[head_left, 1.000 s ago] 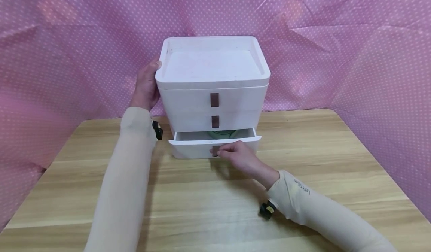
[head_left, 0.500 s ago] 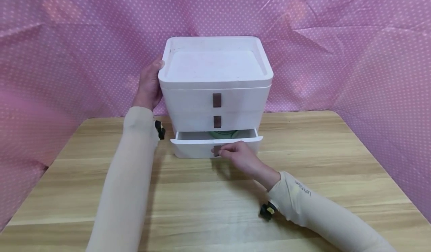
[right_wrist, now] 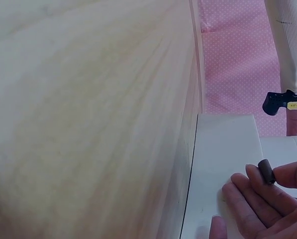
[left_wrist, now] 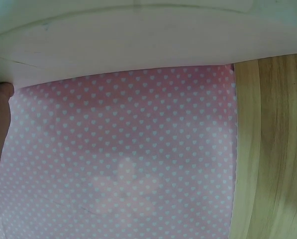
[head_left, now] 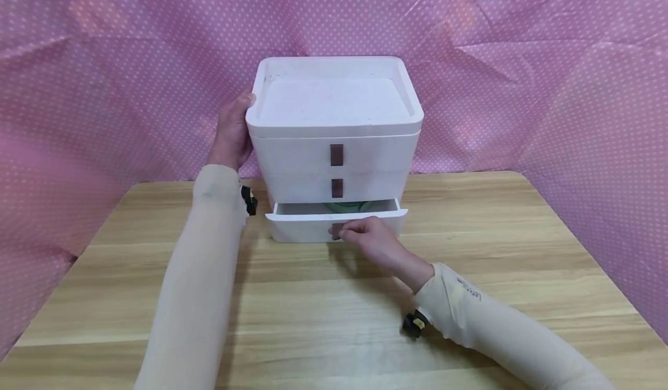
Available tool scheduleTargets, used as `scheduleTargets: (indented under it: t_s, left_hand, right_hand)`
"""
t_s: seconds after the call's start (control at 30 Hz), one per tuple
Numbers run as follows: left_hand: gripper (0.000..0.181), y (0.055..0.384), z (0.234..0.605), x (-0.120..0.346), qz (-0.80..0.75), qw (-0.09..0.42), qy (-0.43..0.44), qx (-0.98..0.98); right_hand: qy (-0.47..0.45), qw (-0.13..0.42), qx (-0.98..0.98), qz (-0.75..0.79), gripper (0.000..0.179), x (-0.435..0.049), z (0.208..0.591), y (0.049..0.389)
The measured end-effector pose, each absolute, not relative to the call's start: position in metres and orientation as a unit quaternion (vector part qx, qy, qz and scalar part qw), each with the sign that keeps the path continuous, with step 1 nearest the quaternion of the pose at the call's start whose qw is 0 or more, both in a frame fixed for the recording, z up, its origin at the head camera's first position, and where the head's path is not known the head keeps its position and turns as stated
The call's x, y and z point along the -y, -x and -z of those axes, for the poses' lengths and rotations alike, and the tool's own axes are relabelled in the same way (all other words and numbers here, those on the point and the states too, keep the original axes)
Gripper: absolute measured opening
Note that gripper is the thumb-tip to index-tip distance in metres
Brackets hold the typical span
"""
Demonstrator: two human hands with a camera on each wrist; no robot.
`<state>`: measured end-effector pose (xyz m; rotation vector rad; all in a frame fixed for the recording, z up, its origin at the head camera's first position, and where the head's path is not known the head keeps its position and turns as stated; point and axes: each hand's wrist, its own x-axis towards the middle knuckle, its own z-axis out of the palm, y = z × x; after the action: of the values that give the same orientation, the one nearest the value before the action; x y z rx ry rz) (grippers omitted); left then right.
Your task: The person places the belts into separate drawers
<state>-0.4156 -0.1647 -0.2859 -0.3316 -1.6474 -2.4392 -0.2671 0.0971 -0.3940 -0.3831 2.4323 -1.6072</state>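
Observation:
A white drawer cabinet stands at the back of the table, with a shallow tray-like top. Its bottom drawer is pulled partway out, and part of a round green item shows inside. My right hand pinches the brown pull tab on that drawer between thumb and forefinger; the other fingers extend beside it in the right wrist view. My left hand rests against the cabinet's left side, thumb at the top rim. Most of its fingers are hidden; a fingertip touches the cabinet in the left wrist view.
Two more brown tabs mark the closed upper drawer fronts. Pink dotted cloth hangs behind and along both sides. The wooden table spreads out in front of the cabinet.
The bottom drawer has slid very slightly inward, my right hand moving with its tab. My left hand stays on the cabinet's side. The head view has shifted a little.

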Motion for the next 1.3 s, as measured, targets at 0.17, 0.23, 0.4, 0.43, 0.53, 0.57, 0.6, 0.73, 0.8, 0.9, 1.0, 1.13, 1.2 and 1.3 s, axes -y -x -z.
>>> scheduleTargets:
  t_s: [0.17,0.23,0.4,0.43,0.53,0.57,0.6,0.73,0.8,0.9,1.0,1.13,1.2,1.3]
  left_hand:
    - [0.047,0.4154,0.2860,0.1646,0.820,0.096,0.097,0.556]
    - [0.046,0.4155,0.2853,0.1642,0.823,0.095,0.092,0.552]
    - [0.046,0.4164,0.2846,0.1630,0.829,0.094,0.095,0.543]
    - [0.046,0.4165,0.2848,0.1629,0.829,0.094,0.096,0.542]
    - [0.045,0.4171,0.2861,0.1627,0.828,0.094,0.100,0.543]
    - [0.045,0.4172,0.2866,0.1628,0.827,0.093,0.100,0.546]
    - [0.044,0.4170,0.2869,0.1629,0.825,0.094,0.100,0.548]
    - [0.044,0.4157,0.2871,0.1634,0.823,0.092,0.098,0.553]
    - [0.044,0.4151,0.2869,0.1638,0.823,0.091,0.096,0.552]
    - [0.045,0.4148,0.2863,0.1642,0.824,0.090,0.095,0.552]
    - [0.044,0.4145,0.2859,0.1641,0.824,0.091,0.094,0.551]
    - [0.044,0.4146,0.2863,0.1636,0.825,0.094,0.097,0.548]
    - [0.044,0.4147,0.2867,0.1636,0.825,0.095,0.100,0.548]
    - [0.044,0.4154,0.2875,0.1635,0.825,0.094,0.105,0.548]
  right_hand:
    - [0.129,0.103,-0.819,0.550,0.020,-0.0969,0.3939,0.2677]
    - [0.127,0.100,-0.818,0.552,0.019,-0.0969,0.3939,0.2682]
    - [0.121,0.086,-0.821,0.551,0.019,-0.0966,0.3950,0.2698]
    - [0.119,0.084,-0.822,0.551,0.019,-0.0964,0.3953,0.2700]
    - [0.116,0.083,-0.822,0.551,0.019,-0.0960,0.3967,0.2706]
    - [0.115,0.084,-0.821,0.553,0.020,-0.0959,0.3972,0.2708]
    - [0.115,0.085,-0.821,0.553,0.019,-0.0958,0.3977,0.2710]
    - [0.112,0.089,-0.819,0.555,0.019,-0.0958,0.3988,0.2717]
    - [0.112,0.090,-0.819,0.556,0.019,-0.0961,0.3994,0.2722]
    - [0.122,0.089,-0.818,0.555,0.019,-0.0965,0.3993,0.2728]
    - [0.130,0.086,-0.817,0.556,0.020,-0.0960,0.3985,0.2732]
    - [0.132,0.085,-0.816,0.556,0.020,-0.0952,0.3978,0.2740]
    - [0.132,0.086,-0.818,0.553,0.020,-0.0953,0.3979,0.2746]
    - [0.131,0.086,-0.822,0.547,0.020,-0.0960,0.3978,0.2752]
